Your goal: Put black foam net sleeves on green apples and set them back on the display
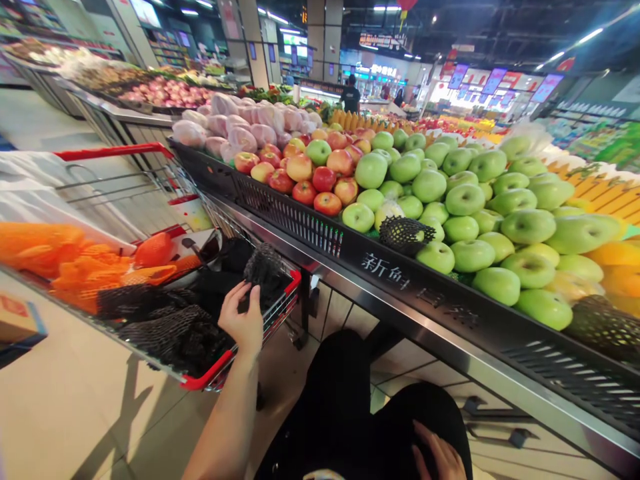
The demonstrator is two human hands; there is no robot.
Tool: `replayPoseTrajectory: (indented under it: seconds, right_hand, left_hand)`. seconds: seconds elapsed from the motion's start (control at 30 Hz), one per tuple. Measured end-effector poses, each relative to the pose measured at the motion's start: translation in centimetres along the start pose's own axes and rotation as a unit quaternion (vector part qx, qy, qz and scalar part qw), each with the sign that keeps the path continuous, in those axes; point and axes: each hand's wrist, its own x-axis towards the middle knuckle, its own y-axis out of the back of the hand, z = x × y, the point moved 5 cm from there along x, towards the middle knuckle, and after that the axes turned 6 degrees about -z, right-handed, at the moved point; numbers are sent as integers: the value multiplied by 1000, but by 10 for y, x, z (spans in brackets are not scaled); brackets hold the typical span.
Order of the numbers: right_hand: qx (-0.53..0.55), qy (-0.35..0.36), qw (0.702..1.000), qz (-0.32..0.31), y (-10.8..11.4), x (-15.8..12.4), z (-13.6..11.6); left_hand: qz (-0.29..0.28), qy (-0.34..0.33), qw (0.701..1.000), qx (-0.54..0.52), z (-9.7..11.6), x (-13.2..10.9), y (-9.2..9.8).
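Gripping a black foam net [267, 270] with the left hand [243, 320], fingers curled over its near edge, down in the near right corner of the shopping cart [210, 377]. Resting the right hand [440, 457] on dark cloth at the near edge of the view, fingers loosely spread and holding nothing, well apart from the cart.

Probably best handled with a light pinch:
- Take one layer of mesh only.
- Lift straight up, clear of the red rim.
- Shake gently to shed any neighbouring mesh instead of dragging it along.
- Hold the wrist above the wire side, not pressed on it.
- Mind the orange netting [75, 267] to the left, lying against the black heap and likely to snag.
- Worth bringing the right hand over to spread the mesh, given soft foam prone to folding on itself.

Counting:
- Two hands and one cart.
- Black mesh in the cart in at least three clumps: one in the grip, plus lower clumps [170, 330] to the left, too tangled to split into single nets.
- Two more pieces up on the display bin [400, 280]: a loose net [403, 233] among the green apples [465, 200] just beyond the near rail, and a dark mesh [603, 327] at the right end.
- Green apples by the dozen, too many for an exact tally.
- Red apples [325, 180] numbering around twenty, left of the green and farther off.
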Motion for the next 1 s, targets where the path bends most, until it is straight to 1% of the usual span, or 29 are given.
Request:
replayPoseTrajectory:
  seconds: [0.03, 0.07, 0.1, 0.13, 0.17, 0.2, 0.23, 0.27, 0.3, 0.33, 0.37, 0.4, 0.43, 0.47, 0.5, 0.57, 0.6, 0.63, 0.7, 0.73, 0.77, 0.83, 0.87, 0.9, 0.97, 1.0]
  right_hand:
    - [25, -21, 999, 0, 6, 2, -2]
    - [61, -47, 997, -2, 12, 5, -6]
    - [107, -79, 991, -6, 18, 9, -10]
    - [162, -114, 980, -9, 22, 12, -14]
    - [225, -154, 962, -9, 25, 15, -19]
    - [290, -194, 937, -9, 27, 17, -23]
    - [355, -231, 906, -7, 26, 17, -26]
    - [418, -259, 871, 0, 24, 17, -30]
    - [478, -277, 834, 16, 22, 15, -33]
    - [529, -290, 797, 41, 20, 13, -35]
    - [565, -303, 764, 76, 20, 9, -37]
    - [582, -323, 737, 118, 20, 4, -37]
    - [581, -347, 718, 159, 23, -1, -37]
    - [570, -371, 709, 187, 26, -5, -37]
    - [556, -391, 706, 199, 30, -9, -39]
    - [555, -409, 698, 192, 38, -11, -44]
    - [574, -411, 683, 188, 41, -12, -47]
    - [601, -412, 659, 188, 43, -11, -50]
    - [663, -407, 600, 186, 42, -9, -56]
    - [692, -395, 577, 178, 41, -5, -61]
    - [716, -380, 563, 163, 38, -1, -65]
    - [741, -357, 552, 137, 34, 9, -71]
    - [743, -356, 550, 134, 33, 13, -72]
    - [743, -359, 548, 138, 32, 15, -71]
    - [744, -363, 540, 149, 32, 15, -67]
    - [750, -356, 537, 151, 33, 14, -65]
  left_hand:
    - [10, -6, 998, -54, 9, -2, 4]
    - [6, -8, 995, -100, 19, -5, 6]
    - [-15, -6, 989, -146, 29, -10, 4]
    - [-59, 1, 980, -192, 40, -18, -1]
    - [-125, 17, 964, -236, 52, -30, -9]
    - [-210, 42, 937, -275, 64, -48, -20]
    - [-312, 72, 897, -304, 77, -71, -32]
    - [-413, 104, 847, -319, 90, -100, -43]
    - [-509, 128, 788, -321, 103, -133, -51]
    - [-587, 142, 733, -314, 114, -165, -55]
    - [-644, 146, 688, -301, 124, -195, -56]
    - [-691, 144, 649, -285, 131, -222, -54]
    - [-727, 137, 615, -273, 137, -243, -52]
    - [-758, 124, 583, -264, 142, -259, -48]
    - [-787, 105, 549, -260, 147, -270, -45]
    - [-830, 65, 485, -268, 152, -279, -41]
    - [-838, 56, 467, -277, 153, -278, -41]
    - [-837, 60, 462, -286, 152, -275, -43]
    - [-824, 101, 476, -291, 148, -271, -51]
    - [-820, 124, 481, -283, 145, -272, -55]
    - [-823, 141, 480, -269, 142, -275, -57]
    - [-837, 157, 465, -240, 139, -287, -61]
    - [-838, 165, 465, -234, 138, -291, -63]
    - [-830, 177, 474, -235, 138, -293, -65]
    - [-799, 209, 503, -253, 135, -291, -70]
    - [-786, 229, 510, -265, 134, -289, -72]
